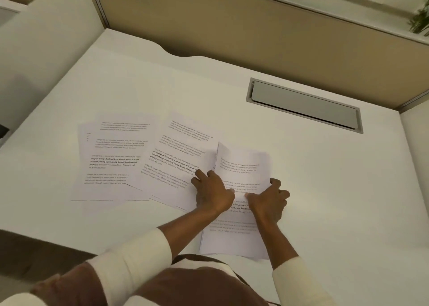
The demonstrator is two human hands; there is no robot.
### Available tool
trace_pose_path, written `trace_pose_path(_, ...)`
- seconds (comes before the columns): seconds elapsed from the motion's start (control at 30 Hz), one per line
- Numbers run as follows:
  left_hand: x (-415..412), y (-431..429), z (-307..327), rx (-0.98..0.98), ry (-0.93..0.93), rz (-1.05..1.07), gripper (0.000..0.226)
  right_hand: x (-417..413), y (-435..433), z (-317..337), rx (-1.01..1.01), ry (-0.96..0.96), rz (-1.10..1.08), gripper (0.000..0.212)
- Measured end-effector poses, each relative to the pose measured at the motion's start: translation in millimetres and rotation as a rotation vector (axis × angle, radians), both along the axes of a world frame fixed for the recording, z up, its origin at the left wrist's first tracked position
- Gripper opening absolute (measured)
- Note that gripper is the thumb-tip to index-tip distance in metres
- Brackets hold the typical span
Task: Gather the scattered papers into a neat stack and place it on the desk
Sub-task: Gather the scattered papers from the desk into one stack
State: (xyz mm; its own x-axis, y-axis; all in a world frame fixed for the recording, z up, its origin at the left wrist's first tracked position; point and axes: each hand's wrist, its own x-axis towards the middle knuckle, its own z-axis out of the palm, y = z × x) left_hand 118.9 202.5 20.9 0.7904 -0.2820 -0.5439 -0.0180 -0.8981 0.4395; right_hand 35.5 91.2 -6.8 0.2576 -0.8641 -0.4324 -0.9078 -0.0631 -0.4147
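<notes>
Printed white sheets lie spread over the white desk (pixel 325 189). A left group (pixel 111 161) of overlapping pages sits flat. A middle group (pixel 176 161) is angled beside it. On the right, a small stack (pixel 241 166) is lifted at its far end, and both hands grip it. My left hand (pixel 213 192) holds the stack's left edge, with its fingers resting on the middle sheets. My right hand (pixel 269 201) pinches the stack's right edge. The stack's near end (pixel 232 240) lies on the desk by the front edge.
A grey cable-tray lid (pixel 304 106) is set into the desk at the back right. A tan partition (pixel 255 31) runs along the back, with a plant (pixel 421 20) at the top right. The desk's front edge (pixel 69 238) is at the lower left.
</notes>
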Motion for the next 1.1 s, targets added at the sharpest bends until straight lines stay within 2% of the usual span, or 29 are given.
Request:
trace_pose_path(0.1, 5.4, 2.8, -2.0, -0.013, 0.009, -0.007, 0.074, 0.9, -10.6, -2.4, 0.099, -0.068, -0.142, 0.082)
trace_pose_path(0.2, 6.2, 6.9, -3.7, -0.040, 0.009, -0.022, 0.074, -5.6, -16.4, -7.3, 0.189, -0.143, -0.192, 0.051)
trace_pose_path(0.27, 8.3, 10.3, -4.2, -0.048, 0.008, -0.037, 0.072, -13.4, -17.2, -5.7, 0.249, -0.246, -0.204, 0.038)
trace_pose_path(0.4, 13.9, 16.4, -3.4, -0.074, 0.026, -0.027, 0.067, -26.9, -15.3, 18.5, 0.287, -0.410, -0.107, 0.037)
trace_pose_path(0.53, 14.5, 19.7, -0.3, -0.133, 0.069, 0.000, 0.069, -32.4, -15.9, 45.7, 0.183, -0.425, 0.027, 0.036)
trace_pose_path(0.63, 16.6, 21.3, -0.4, -0.248, 0.116, 0.089, 0.073, -34.9, -22.4, 76.6, 0.167, -0.499, 0.070, 0.037)
trace_pose_path(0.77, 16.5, 24.6, 6.3, -0.538, 0.317, 0.282, 0.071, -39.0, -28.0, 121.8, 0.287, -0.671, 0.122, 0.039)
trace_pose_path(0.87, 21.6, 26.3, 12.4, -0.765, 0.665, 0.421, 0.080, -38.4, -31.3, 133.3, 0.401, -0.788, 0.100, 0.037)
trace_pose_path(0.97, 27.0, 33.4, 9.1, -0.958, 0.960, 0.423, 0.060, -31.9, -33.5, 126.5, 0.489, -0.857, 0.043, 0.039)
trace_pose_path(1.03, 34.0, 40.7, 7.2, -1.033, 1.006, 0.403, 0.048, -25.4, -35.5, 114.3, 0.539, -0.857, 0.007, 0.041)
trace_pose_path(1.1, 48.1, 49.0, 6.0, -1.036, 0.850, 0.394, 0.043, -17.2, -34.2, 94.5, 0.559, -0.823, -0.050, 0.040)
